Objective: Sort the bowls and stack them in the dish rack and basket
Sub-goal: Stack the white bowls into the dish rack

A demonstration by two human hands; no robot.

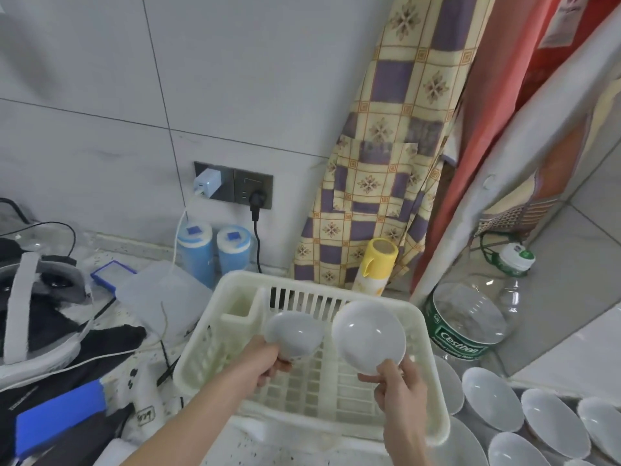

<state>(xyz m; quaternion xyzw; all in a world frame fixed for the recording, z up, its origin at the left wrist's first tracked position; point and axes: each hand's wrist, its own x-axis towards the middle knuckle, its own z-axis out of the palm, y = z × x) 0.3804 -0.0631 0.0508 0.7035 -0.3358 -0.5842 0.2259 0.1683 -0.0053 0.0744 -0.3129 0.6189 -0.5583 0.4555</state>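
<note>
Each hand point(265, 359) point(400, 381) grips a glossy round white bowl point(294, 334) point(368, 336) over the slatted plastic rack point(336, 398).

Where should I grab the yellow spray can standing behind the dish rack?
Grip the spray can around its upright body just below the yellow cap, coming from above the dish rack; the patterned cloth crowds its back, and the rack wall hides its base.

Soft, even light; slight blur overall, edges bent by wide-angle distortion.
</note>
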